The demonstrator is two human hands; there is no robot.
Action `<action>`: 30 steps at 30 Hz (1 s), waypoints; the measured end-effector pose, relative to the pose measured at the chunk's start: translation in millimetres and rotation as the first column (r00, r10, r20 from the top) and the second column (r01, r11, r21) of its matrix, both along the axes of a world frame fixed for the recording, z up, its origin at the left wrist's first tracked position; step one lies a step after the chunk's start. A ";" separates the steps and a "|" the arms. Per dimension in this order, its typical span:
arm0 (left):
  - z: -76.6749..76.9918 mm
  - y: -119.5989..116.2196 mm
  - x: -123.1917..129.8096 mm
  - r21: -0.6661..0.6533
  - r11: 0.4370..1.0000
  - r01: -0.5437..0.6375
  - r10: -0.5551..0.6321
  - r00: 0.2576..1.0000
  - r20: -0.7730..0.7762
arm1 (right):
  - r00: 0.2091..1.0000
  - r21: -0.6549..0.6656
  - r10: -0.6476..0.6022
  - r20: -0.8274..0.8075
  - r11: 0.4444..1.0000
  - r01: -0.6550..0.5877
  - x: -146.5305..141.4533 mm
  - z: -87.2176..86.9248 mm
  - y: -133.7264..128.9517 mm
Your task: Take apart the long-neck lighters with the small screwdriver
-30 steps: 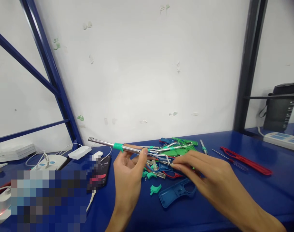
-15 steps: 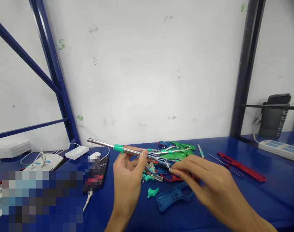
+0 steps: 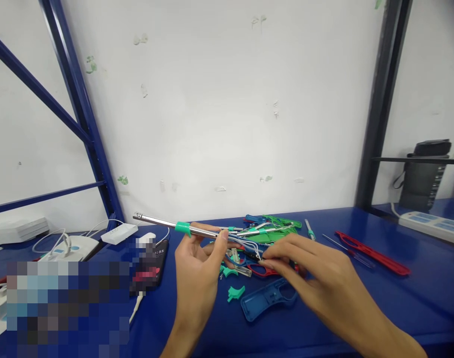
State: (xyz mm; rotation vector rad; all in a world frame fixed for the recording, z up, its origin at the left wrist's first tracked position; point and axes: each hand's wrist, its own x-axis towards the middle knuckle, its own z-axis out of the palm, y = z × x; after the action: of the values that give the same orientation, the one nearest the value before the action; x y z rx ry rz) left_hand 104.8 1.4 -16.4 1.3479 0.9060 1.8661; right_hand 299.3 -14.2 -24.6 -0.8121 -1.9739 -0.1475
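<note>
My left hand [image 3: 200, 263] is closed around a metal lighter tube [image 3: 159, 221] with a green collar [image 3: 183, 227]; its slotted tip points left. White wires [image 3: 249, 242] trail from the tube's right end. At their far end the thumb and fingers of my right hand [image 3: 319, 271] pinch the wires, beside a small black piece [image 3: 252, 255]. Under my hands lies a pile of lighter parts, with green casing halves [image 3: 286, 232], a red casing half [image 3: 266, 270] and more metal tubes. A blue casing half [image 3: 264, 301] and a teal trigger [image 3: 235, 293] lie nearer me.
Right of the pile are a thin screwdriver [image 3: 348, 250] and a long red casing half [image 3: 376, 254] on the blue table [image 3: 383, 308]. A phone [image 3: 157, 263], a white box [image 3: 118, 233] and cables lie left. A power strip [image 3: 431, 223] sits far right.
Both hands keep their grips on the tube and wires. The right fingers have shifted slightly left along the wires, and the view has tilted a little.
</note>
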 end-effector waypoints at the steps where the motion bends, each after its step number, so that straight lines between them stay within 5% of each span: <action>1: 0.3 -0.1 0.1 0.006 1.000 -0.003 0.003 1.000 -0.008 | 1.000 -0.006 -0.014 -0.004 1.000 0.014 -0.2 -0.2 0.3; 5: 1.3 0.7 -0.9 0.021 1.000 -0.012 0.013 1.000 -0.026 | 0.998 -0.017 -0.067 -0.005 0.998 0.067 0.3 2.0 2.0; 8: 0.8 2.2 -3.1 0.001 1.000 0.015 -0.015 0.999 -0.046 | 0.998 -0.170 -0.045 -0.038 0.985 0.038 3.3 4.1 3.6; 13: -2.5 4.7 -7.2 -0.056 0.995 0.078 -0.082 0.995 -0.056 | 0.991 -0.524 0.113 -0.075 0.841 -0.135 8.4 1.8 6.0; 24: -1.8 5.2 -7.8 -0.109 0.984 0.139 -0.150 0.983 -0.102 | 0.953 -0.695 0.170 -0.251 0.654 -0.300 3.4 3.5 10.8; 26: -2.3 5.1 -7.7 -0.131 0.981 0.140 -0.156 0.981 -0.117 | 0.938 -0.729 0.181 -0.295 0.591 -0.344 3.7 2.8 13.3; 30: -2.2 4.4 -7.3 -0.170 0.971 0.165 -0.190 0.972 -0.141 | 0.880 -0.805 0.215 -0.424 0.356 -0.475 2.8 -0.1 21.8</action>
State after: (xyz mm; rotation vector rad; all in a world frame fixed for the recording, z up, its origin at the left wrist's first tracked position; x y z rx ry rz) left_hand 97.5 5.7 -18.5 1.4423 0.9564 1.5375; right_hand 302.2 7.6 -24.8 -0.9422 -1.8371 1.3594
